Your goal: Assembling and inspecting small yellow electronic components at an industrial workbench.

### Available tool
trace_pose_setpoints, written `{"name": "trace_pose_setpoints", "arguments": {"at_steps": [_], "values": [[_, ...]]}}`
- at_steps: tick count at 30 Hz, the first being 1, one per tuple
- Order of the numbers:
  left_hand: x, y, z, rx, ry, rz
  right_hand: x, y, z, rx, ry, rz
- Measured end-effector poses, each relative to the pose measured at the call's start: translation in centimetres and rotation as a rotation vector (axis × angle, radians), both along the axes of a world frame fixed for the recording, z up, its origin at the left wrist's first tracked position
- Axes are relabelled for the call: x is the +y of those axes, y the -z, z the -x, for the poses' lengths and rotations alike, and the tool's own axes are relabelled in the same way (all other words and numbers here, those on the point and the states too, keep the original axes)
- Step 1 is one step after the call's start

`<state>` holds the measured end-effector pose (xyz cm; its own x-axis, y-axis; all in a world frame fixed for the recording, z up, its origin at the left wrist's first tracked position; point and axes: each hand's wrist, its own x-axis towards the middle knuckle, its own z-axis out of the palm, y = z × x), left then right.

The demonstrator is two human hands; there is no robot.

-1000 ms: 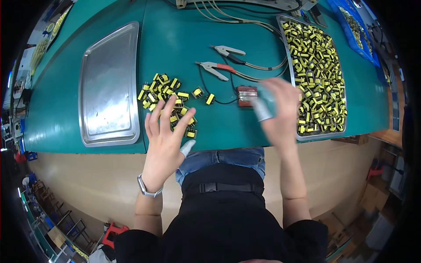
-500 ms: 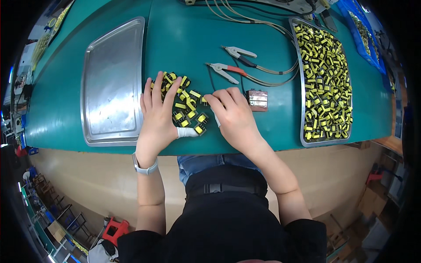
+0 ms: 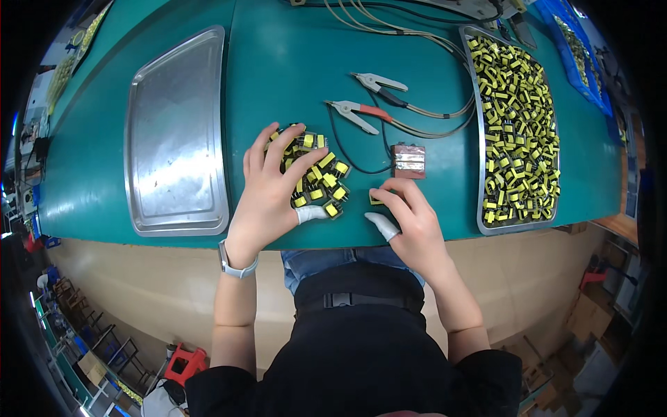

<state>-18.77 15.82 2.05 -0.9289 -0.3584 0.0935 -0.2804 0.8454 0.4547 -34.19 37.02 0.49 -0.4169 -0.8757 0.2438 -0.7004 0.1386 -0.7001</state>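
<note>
My left hand (image 3: 267, 191) is spread with its fingers around a pile of small yellow-and-black transformers (image 3: 329, 179) on the green table. Its thumb, wrapped in white, lies against the near side of the pile. To the right of the pile my right hand (image 3: 415, 226) has its thumb apart from its fingers, the thumb also covered in white. One single transformer (image 3: 375, 199) lies at its index fingertip, partly hidden by the finger. A brown block with silvery strips (image 3: 408, 162) sits just beyond that hand.
At the left lies a bare metal tray (image 3: 177, 139). A second metal tray (image 3: 481, 125), on the right, is filled with many such transformers. Two clip leads, one black-sleeved (image 3: 379, 83) and one red-sleeved (image 3: 358, 111), rest beyond the hands. A blue bin (image 3: 587, 83) stands at far right.
My left hand has slid rightward, with the pile shifted right too. My right hand has drawn away from the pile, right and nearer me, and a single transformer now lies at its fingertip.
</note>
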Motion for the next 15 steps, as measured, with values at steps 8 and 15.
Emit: {"name": "trace_pose_setpoints", "arguments": {"at_steps": [8, 15], "values": [[1.8, -1.3, -1.5, -0.007, 0.050, 0.110, 0.6, -1.0, 0.7, 0.001, -0.055, -0.110], [2.9, -0.9, -1.1, -0.007, 0.192, 0.066, 0.1, 0.5, 1.1, -0.019, -0.086, -0.042]]}}
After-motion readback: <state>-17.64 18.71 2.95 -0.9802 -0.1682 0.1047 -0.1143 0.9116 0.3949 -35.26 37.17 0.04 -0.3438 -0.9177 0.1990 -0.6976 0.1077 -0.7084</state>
